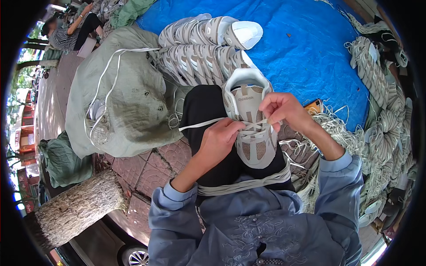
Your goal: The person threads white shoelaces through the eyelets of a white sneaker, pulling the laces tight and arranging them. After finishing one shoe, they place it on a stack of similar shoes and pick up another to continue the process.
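A grey-and-beige sneaker upper (256, 156) lies across my dark-trousered knees, its toe toward me and its heel opening away. White shoelace (205, 123) crosses through its eyelets, with a loose end running off to the left. My left hand (217, 141) is closed at the left edge of the lacing, its thumb and fingers pinching the shoelace near the middle. On the other side my right hand (286, 114) pinches the shoelace beside the right eyelet row. A bundle of white laces (248, 183) lies across my lap.
Two stacked rows of similar uppers (195, 62) rest on a blue tarp (306, 48). Left stands a grey-green sack (128, 97), beyond a tree trunk (82, 204). To the right are heaped loose laces (341, 155), an orange phone-like object (313, 106) and bundled uppers (375, 75). Another person (71, 37) sits far left.
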`<state>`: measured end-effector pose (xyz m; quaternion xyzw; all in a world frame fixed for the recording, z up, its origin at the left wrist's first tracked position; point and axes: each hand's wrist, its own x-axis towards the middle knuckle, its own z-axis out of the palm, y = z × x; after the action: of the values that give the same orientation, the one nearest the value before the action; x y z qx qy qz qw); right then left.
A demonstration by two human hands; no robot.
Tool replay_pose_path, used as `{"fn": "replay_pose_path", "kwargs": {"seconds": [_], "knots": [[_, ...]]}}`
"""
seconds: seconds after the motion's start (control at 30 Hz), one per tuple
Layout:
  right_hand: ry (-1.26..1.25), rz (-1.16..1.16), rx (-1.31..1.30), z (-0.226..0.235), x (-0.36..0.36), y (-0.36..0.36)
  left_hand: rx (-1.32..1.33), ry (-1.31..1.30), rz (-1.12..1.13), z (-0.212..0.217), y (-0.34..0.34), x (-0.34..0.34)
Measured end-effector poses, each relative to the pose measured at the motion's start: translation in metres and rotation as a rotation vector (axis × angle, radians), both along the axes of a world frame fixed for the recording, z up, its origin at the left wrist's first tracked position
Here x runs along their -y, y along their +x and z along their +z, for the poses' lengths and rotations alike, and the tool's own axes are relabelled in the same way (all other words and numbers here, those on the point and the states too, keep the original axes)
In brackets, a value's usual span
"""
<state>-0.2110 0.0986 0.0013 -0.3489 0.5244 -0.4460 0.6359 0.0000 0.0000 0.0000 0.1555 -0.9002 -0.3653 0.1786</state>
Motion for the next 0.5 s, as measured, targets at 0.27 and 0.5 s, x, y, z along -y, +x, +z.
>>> {"fn": "replay_pose_path", "kwargs": {"seconds": [0.27,0.5], "knots": [[-0.449,0.113,-0.758,0.02,-0.02,0.011,-0.018,-0.016,0.015,-0.001,0.0,0.0],[-0.005,-0.339,0.263,0.0,-0.015,0.0,0.012,-0.015,0.102,0.0,-0.005,-0.001]]}}
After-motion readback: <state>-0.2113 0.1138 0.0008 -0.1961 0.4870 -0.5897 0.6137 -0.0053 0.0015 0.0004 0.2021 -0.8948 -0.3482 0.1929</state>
